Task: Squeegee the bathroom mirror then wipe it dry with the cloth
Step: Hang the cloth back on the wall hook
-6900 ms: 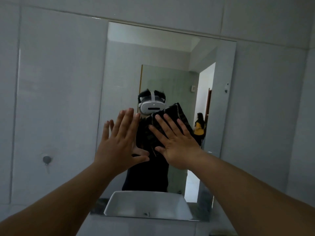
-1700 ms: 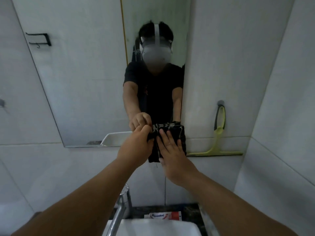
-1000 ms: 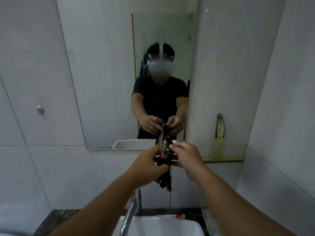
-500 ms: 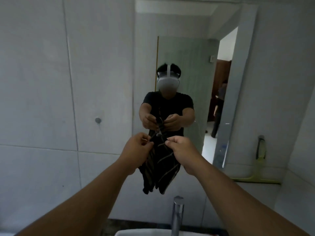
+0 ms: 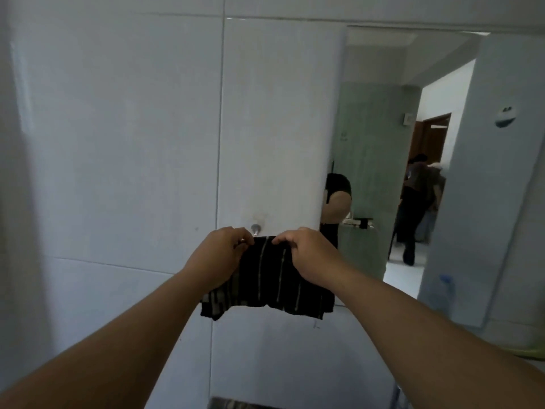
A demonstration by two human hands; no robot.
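Observation:
A dark cloth [image 5: 268, 278] with pale stripes hangs spread between my two hands in front of the white tiled wall. My left hand [image 5: 219, 255] pinches its upper left corner and my right hand [image 5: 306, 255] pinches its upper right edge. Just behind the cloth's top edge a small metal wall peg [image 5: 255, 229] sticks out of the tile. The mirror [image 5: 380, 160] fills the right half of the view, beside my right hand. A sliver of the yellow-green squeegee [image 5: 530, 354] shows at the far right edge.
The mirror reflects a doorway with another person [image 5: 417, 208] standing in it, a green wall and a slice of my own arm. The top of the tap [image 5: 399, 398] shows at the bottom right. A dark counter edge [image 5: 233, 404] lies at the bottom.
My view has swung left, off the mirror and onto the wall. Both hands have carried the cloth left, up to the metal peg, and spread its top edge wider.

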